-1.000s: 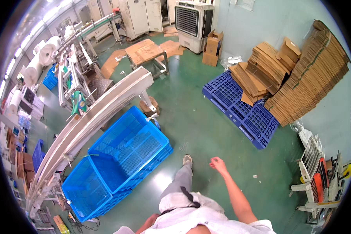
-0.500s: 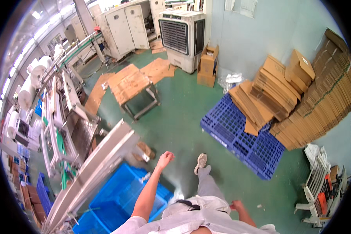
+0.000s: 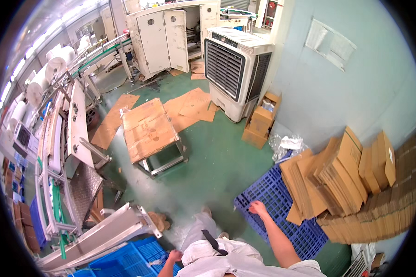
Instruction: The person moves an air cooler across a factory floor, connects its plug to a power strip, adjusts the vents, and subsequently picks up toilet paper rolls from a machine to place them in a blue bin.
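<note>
My right hand (image 3: pixel 258 207) hangs in front of me with nothing visible in it, its fingers loosely bent but apart. From this view it overlaps the near left part of a blue plastic pallet (image 3: pixel 260 188) on the floor. Low in the view, my left hand (image 3: pixel 174 255) hangs by my hip, small and partly turned away, so its fingers cannot be made out. Beside it are blue plastic crates (image 3: pixel 125 258). Neither hand visibly grips anything.
Ahead stands a low metal-framed table (image 3: pixel 148 127) topped with cardboard. Flattened cartons (image 3: pixel 342 166) lean in stacks on the right. Further off are an air cooler (image 3: pixel 238 69) and an open carton (image 3: pixel 261 120). A conveyor frame (image 3: pixel 92 235) juts in from the left.
I have walked forward, so the table, cooler and pallet appear nearer. My right arm has swung forward over the pallet's edge, while my left arm has swung back toward my hip.
</note>
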The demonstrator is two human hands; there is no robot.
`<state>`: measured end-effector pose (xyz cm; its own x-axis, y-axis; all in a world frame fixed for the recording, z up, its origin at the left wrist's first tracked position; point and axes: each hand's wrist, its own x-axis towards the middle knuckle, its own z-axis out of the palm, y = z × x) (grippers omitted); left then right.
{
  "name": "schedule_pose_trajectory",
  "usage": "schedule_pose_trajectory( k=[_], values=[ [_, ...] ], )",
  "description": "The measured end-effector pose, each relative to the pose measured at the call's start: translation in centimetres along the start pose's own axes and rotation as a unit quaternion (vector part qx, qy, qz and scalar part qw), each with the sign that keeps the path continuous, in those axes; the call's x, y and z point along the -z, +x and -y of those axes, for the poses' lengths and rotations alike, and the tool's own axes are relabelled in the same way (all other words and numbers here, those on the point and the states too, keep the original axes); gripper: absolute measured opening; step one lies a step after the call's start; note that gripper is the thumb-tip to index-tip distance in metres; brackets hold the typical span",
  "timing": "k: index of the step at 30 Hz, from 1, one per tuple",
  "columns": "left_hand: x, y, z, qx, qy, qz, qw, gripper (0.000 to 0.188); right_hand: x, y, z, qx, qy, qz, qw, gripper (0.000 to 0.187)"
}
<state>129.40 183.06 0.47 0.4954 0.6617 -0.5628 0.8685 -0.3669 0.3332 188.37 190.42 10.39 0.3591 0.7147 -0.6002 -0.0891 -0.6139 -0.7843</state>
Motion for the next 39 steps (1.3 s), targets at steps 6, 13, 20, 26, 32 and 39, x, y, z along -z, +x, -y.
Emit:
schedule_pose_trajectory(
  k=[6,13,20,26,32,39],
  values=[
    [3.7,11.4,-4.2,0.253,-0.422,0.101,0.864,0.034,-3.9,13.9,18.6,0.042,0.033,0.07,0.996,0.029],
    [24.7,36.9,-1.5,0.137,-0.561,-0.039,0.816,0.03,-5.7,24.3,28.4,0.046,0.019,0.093,0.994,0.027],
    [63.5,55.7,-6.3,-0.039,-0.547,-0.216,0.808,0.023,2.9,37.7,35.6,0.003,0.119,-0.031,0.992,0.024],
    [69.9,62.4,-8.4,-0.012,-0.586,-0.201,0.785,0.023,11.1,52.9,48.1,0.113,0.191,-0.159,0.962,0.023],
    [53.0,58.6,-0.1,0.137,-0.325,-0.195,0.915,0.036,18.4,63.7,57.1,0.231,0.136,-0.257,0.929,0.076],
    [53.3,54.7,-0.2,0.3,-0.494,0.044,0.815,0.033,16.3,63.9,53.1,0.209,0.052,-0.253,0.943,0.014]
  ],
)
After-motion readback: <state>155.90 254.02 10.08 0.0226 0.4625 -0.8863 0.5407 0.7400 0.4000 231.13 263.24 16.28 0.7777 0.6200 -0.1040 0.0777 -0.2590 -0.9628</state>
